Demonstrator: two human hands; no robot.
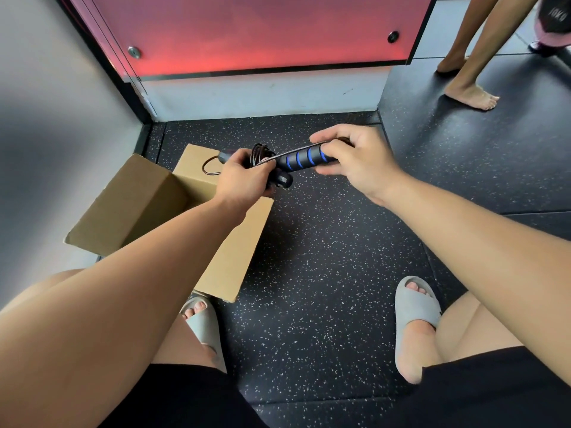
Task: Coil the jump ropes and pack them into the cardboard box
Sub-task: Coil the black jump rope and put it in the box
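Rope (262,153) — dark, wound into tight loops — sat bunched in my left hand (242,177), whose fingers curled round the coil and a black handle (283,180) together. My right hand (360,160) gripped the striped handle (304,158), fingers wrapped over its 3 o'clock end, thumb beneath. The two handles nearly met between my hands. The box (136,208) stood open on the floor (324,273) at 8 o'clock from the coil — one loop showed against its far flap. Another person's foot (472,95) stood at 2 o'clock.
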